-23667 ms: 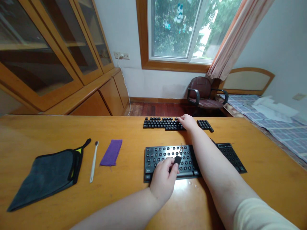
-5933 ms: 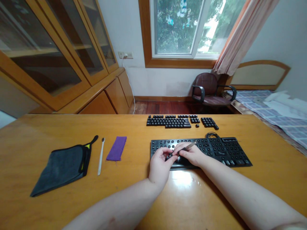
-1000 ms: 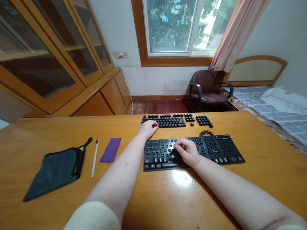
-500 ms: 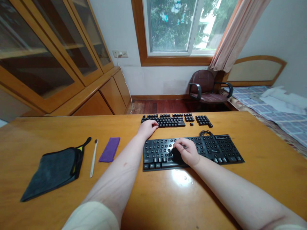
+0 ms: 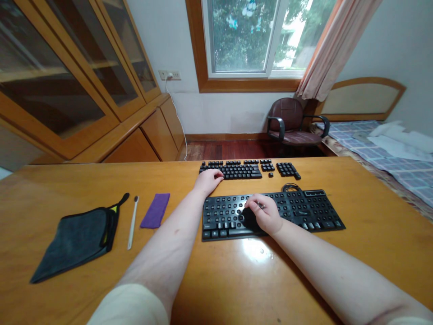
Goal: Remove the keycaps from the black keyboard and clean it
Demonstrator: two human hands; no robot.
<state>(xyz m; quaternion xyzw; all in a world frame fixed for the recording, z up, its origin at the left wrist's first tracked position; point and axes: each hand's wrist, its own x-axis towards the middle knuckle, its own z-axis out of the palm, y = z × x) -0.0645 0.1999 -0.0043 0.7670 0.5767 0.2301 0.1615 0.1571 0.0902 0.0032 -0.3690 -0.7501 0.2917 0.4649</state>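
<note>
My left hand (image 5: 208, 181) reaches to the left part of a block of loose black keycaps (image 5: 241, 172) laid out in rows. Its fingers are bent together, with the tips at the caps; what they pinch, if anything, is hidden. Over the middle of a black keyboard base (image 5: 216, 225), my right hand (image 5: 266, 213) is closed, thumb against fingers. A small dark bit shows by its fingers, too small to name. Most of the base has bare key posts, while some keycaps sit along its front rows. A coiled cable (image 5: 291, 186) lies behind it.
To the left lie a purple cloth (image 5: 155, 211), a white toothbrush (image 5: 133, 223) and a dark grey cloth (image 5: 74, 241) with black edging. More loose keycaps (image 5: 286, 169) form a number-pad block at the table's far edge. Beyond stands a brown armchair (image 5: 289, 122).
</note>
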